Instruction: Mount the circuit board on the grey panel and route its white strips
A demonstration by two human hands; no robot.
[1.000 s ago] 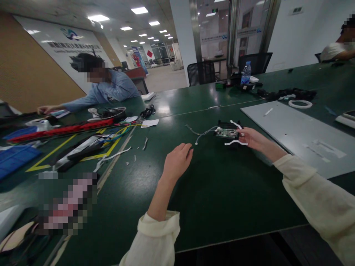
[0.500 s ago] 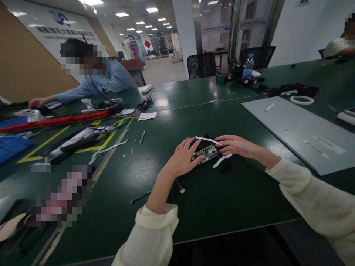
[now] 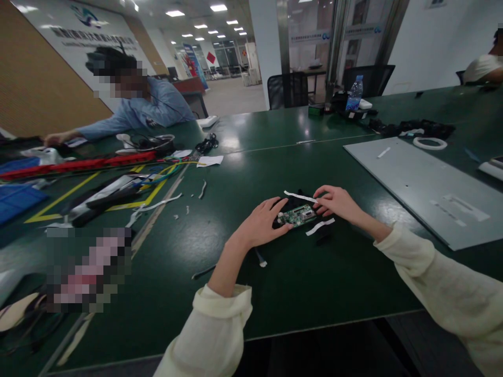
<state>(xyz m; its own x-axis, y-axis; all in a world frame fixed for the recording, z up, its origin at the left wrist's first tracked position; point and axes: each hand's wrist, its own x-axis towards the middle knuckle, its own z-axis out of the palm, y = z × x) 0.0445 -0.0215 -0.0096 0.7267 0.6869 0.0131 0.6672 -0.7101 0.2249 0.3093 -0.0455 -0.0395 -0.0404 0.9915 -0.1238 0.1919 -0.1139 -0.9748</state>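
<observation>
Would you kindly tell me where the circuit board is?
In the head view, the circuit board is right of centre, between the left hand and the right hand.

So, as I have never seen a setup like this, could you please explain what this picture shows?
There is no machine here: these are a person's own bare hands, seen by a camera worn on the head, looking forward and down. The left hand holds the left end of a green circuit board, thumb on its near side. The right hand has its fingertips at one end of a white strip; whether they pinch it, I cannot tell. Another strip lies on the near side. Around them is a green table, with a grey panel and a white ring to the right. The blue sleeve at far left belongs to someone else.
</observation>
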